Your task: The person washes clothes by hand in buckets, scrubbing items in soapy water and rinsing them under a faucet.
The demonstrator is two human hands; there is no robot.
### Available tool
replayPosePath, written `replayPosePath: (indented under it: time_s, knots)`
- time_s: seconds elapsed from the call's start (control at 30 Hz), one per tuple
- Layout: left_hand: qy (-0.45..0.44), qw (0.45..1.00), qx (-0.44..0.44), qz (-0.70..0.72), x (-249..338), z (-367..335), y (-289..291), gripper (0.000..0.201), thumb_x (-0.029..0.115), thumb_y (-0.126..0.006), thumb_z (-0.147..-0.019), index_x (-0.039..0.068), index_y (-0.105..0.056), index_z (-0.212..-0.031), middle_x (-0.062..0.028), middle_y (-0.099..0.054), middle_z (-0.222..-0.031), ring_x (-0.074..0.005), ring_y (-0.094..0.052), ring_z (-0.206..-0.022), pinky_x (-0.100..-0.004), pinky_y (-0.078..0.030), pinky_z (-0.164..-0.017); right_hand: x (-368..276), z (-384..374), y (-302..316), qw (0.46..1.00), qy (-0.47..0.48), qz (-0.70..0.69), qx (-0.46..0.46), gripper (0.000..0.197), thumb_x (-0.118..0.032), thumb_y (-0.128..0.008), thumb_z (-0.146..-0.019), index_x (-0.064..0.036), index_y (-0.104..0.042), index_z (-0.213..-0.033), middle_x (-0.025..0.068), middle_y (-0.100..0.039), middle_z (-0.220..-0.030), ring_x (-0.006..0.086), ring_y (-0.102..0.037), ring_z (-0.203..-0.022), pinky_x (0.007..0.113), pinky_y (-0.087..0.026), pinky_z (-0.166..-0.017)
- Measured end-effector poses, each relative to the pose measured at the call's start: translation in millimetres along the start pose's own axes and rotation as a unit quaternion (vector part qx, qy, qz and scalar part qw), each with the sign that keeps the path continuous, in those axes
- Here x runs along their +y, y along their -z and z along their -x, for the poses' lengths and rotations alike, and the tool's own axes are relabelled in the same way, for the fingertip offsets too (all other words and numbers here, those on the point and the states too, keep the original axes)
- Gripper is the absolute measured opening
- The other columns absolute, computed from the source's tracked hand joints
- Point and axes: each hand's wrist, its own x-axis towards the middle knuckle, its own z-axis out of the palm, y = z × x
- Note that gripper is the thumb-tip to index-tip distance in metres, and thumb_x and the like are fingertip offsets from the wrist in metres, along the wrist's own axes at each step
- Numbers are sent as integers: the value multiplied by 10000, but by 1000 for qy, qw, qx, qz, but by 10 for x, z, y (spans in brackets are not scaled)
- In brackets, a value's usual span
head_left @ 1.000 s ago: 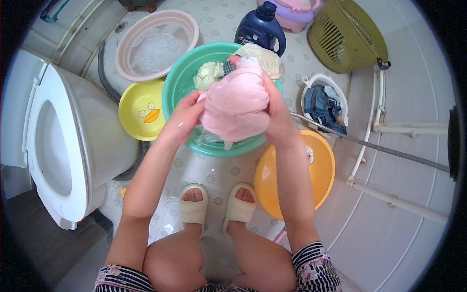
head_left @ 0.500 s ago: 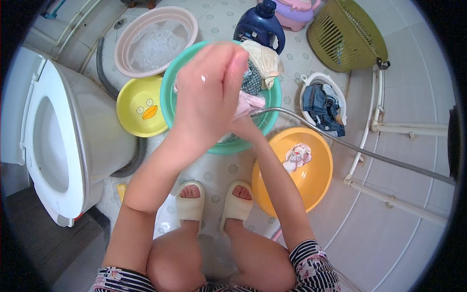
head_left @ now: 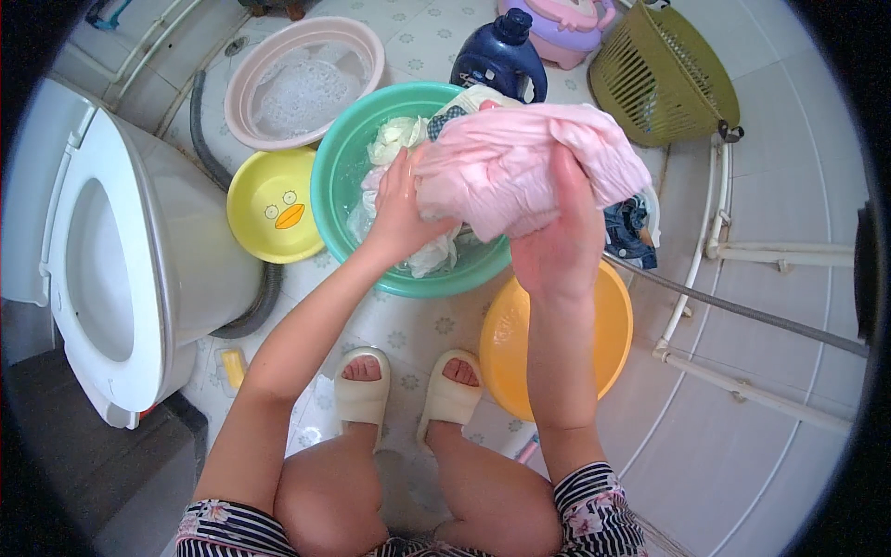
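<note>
A wet, bunched pink cloth garment (head_left: 501,172) is stretched between my hands above the right side of the green basin (head_left: 322,200). My right hand (head_left: 566,246) grips its right part from below, with the thumb pressed over the fabric. At the garment's left end, my left hand (head_left: 406,213) is closed on the edge, its fingers partly hidden. Pale wet clothes (head_left: 397,137) lie in the green basin beneath, and a dark checked piece (head_left: 444,121) shows behind the pink cloth. What kind of garment the pink one is, I cannot tell.
Around stand a pink basin (head_left: 239,116) of sudsy water, a yellow basin (head_left: 249,234), an orange basin (head_left: 603,357), a blue jug (head_left: 501,60), an olive basket (head_left: 650,74) and jeans (head_left: 629,232). A toilet (head_left: 148,232) is left; a metal hose (head_left: 742,311) crosses right. Soap (head_left: 232,367) lies near.
The pink cloth has come up out of the green basin and now spreads between both hands. My right hand moved up and right; my left moved lower, away from the view's centre.
</note>
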Motion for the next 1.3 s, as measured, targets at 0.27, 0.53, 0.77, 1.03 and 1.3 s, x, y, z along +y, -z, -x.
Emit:
replayPosePath:
  time_s: [0.27, 0.53, 0.77, 1.03, 1.3]
  knots:
    - [157, 836, 13, 525, 739, -228, 348, 239, 205, -475, -939, 43, -483, -1113, -98, -574, -1164, -220, -607, -989, -361, -481, -907, 279, -163, 1261, 964, -234, -104, -77, 583, -464, -400, -941, -55, -353, -1354, 124, -425, -1368, 275, -426, -1245, 413, -319, -1053]
    - [-193, 976, 65, -78, 1202, 219, -121, 398, 265, -679, -660, 113, -605, -1020, -101, -504, -1215, -299, -432, -1195, -461, -252, -1034, 491, 64, 714, 901, -251, -347, -73, 629, -621, -441, -851, -156, -456, -1274, 81, -532, -1209, 257, -504, -1109, 455, -397, -964]
    - [-223, 971, 62, -59, 745, 237, -415, 351, 191, -655, -596, 105, -611, -933, -62, -539, -1082, -247, -474, -1089, -396, -372, -857, 1002, 22, 1639, 914, -189, -359, -8, 436, -429, -485, -900, -102, -494, -1189, 81, -543, -1149, 202, -519, -1062, 341, -425, -911]
    - [-134, 968, -207, 38, 201, 20, 163, 565, 140, -727, -654, 82, -504, -1170, -157, -452, -1247, -354, -417, -1182, -431, -359, -1012, 139, 141, 1833, 967, -136, 172, 127, 305, -249, -572, -777, -62, -527, -1013, 136, -571, -930, 268, -595, -764, 398, -532, -687]
    - [156, 931, -230, -237, -1264, 452, -341, 485, 298, -642, -742, 68, -553, -1159, -179, -422, -1325, -358, -412, -1211, -478, -350, -1015, -341, 429, 2005, 425, -130, 880, 166, 677, -475, -621, -782, -29, -463, -1266, 202, -286, -1437, 312, -286, -1335, 433, -266, -1068]
